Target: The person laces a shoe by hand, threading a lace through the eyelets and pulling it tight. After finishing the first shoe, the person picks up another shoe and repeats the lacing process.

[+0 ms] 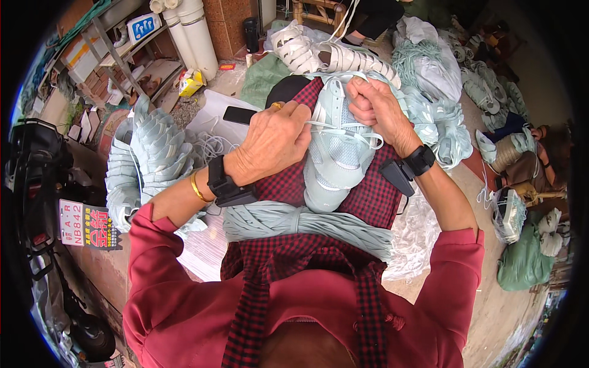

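Observation:
A pale blue-green shoe upper lies over my lap, its toe toward me and its tongue end away. A matching shoelace crosses its upper part. My left hand is closed in a pinch at the left side of the upper, on the shoelace. At the right side, my right hand is curled, gripping lace near the top eyelets; the fingertips are partly hidden. Closer to me, a tied bundle of pale laces rests across my red-and-black checked apron.
Stacked pale shoe uppers stand at left, with more uppers at right. A black phone lies beyond my left hand. White uppers lie farther off. A parked motorbike is at far left; another person sits at far right.

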Tool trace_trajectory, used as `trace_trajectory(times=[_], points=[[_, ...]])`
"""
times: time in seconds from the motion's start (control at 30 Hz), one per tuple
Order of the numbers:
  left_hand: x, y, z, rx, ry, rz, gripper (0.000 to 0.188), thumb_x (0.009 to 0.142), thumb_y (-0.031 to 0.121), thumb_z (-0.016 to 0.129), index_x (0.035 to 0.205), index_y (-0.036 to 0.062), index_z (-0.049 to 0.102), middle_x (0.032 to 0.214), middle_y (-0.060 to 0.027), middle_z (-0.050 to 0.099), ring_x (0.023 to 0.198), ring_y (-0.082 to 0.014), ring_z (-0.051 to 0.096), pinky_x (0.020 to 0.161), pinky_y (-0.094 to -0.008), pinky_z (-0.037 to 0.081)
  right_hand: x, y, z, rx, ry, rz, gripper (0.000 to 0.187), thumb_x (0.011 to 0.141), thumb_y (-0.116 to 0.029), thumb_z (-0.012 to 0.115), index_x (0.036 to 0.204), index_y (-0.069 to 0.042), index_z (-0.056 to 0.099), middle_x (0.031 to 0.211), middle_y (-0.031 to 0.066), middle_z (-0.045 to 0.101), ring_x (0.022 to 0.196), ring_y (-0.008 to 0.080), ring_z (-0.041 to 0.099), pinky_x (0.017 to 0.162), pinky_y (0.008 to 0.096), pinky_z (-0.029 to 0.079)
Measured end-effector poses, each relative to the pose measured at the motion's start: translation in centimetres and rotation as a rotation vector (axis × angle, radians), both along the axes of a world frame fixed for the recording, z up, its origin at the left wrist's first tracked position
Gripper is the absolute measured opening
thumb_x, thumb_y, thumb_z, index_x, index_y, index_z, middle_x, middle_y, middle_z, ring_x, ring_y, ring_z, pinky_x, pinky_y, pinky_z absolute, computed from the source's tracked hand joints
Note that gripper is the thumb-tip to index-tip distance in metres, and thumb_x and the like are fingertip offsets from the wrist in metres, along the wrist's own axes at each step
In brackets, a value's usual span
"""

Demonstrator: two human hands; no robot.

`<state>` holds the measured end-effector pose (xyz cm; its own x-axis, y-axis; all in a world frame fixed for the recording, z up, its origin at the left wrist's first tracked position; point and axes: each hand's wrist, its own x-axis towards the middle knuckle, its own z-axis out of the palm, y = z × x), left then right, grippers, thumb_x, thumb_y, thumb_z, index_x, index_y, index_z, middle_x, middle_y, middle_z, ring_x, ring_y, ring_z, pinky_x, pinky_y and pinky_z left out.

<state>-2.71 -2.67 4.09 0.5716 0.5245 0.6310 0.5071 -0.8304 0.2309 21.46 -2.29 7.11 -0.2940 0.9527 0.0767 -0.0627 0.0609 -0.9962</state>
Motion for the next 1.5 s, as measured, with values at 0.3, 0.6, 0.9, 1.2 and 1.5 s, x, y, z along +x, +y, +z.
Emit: trace_trajectory(times=[0.3, 0.6, 0.9, 1.2, 1.5], points=[[0.1, -0.9, -1.3, -0.278, -0.195, -0.066, 0.007, 0.089, 0.009, 0.068, 0.087, 0.0023, 0.067, 0.07, -0.0091, 0.064, 0.054, -0.02, 0.059, 0.051, -0.0328, 0.047, 0.4, -0.1, -0.8, 0.031, 0.068, 0.01, 0.034, 0.106, -0.034, 0.046, 0.084, -0.008, 0.049, 0.062, -0.0095, 0.027, 0.051, 0.003, 0.024, 0.045, 0.0231, 0.016], [-0.6, -1.7, -0.3, -1.252, -0.534, -0.203, 0.021, 0.098, 0.017, 0.061, 0.082, 0.004, 0.066, 0.07, -0.0007, 0.063, 0.058, -0.006, 0.056, 0.052, -0.0196, 0.043, 0.2, -0.4, -0.8, 0.093, 0.096, -0.004, 0.034, 0.106, -0.033, 0.046, 0.083, -0.007, 0.049, 0.061, -0.0099, 0.027, 0.05, 0.0026, 0.024, 0.045, 0.0226, 0.017], [-0.1, -1.5, 0.5, -0.931, -0.411, -0.141, 0.013, 0.084, -0.004, 0.058, 0.096, -0.0014, 0.062, 0.069, 0.0002, 0.06, 0.057, -0.0043, 0.056, 0.052, -0.0214, 0.045, 1.1, -0.1, -1.0, -0.011, 0.246, 0.063, 0.031, 0.105, -0.03, 0.047, 0.083, -0.008, 0.047, 0.062, -0.0106, 0.024, 0.05, 0.002, 0.023, 0.044, 0.0217, 0.017], [2.1, -1.2, 1.6, -1.095, -0.456, -0.171, 0.012, 0.086, -0.002, 0.055, 0.093, 0.0, 0.065, 0.067, 0.005, 0.056, 0.059, -0.002, 0.05, 0.05, -0.0219, 0.04, 1.9, -1.6, -0.6, -0.128, 0.272, 0.057, 0.03, 0.105, -0.028, 0.049, 0.084, -0.007, 0.051, 0.061, -0.0102, 0.027, 0.049, 0.0012, 0.024, 0.043, 0.0215, 0.017], [3.0, 0.0, 0.2, -1.15, -0.406, -0.259, 0.009, 0.093, 0.005, 0.056, 0.098, 0.0051, 0.064, 0.074, 0.0038, 0.062, 0.063, -0.002, 0.058, 0.056, -0.0186, 0.05, 1.7, -3.3, 2.2, 0.175, -0.478, -0.146, 0.034, 0.105, -0.03, 0.049, 0.081, -0.007, 0.055, 0.059, -0.0099, 0.035, 0.051, 0.0031, 0.027, 0.046, 0.024, 0.019]])
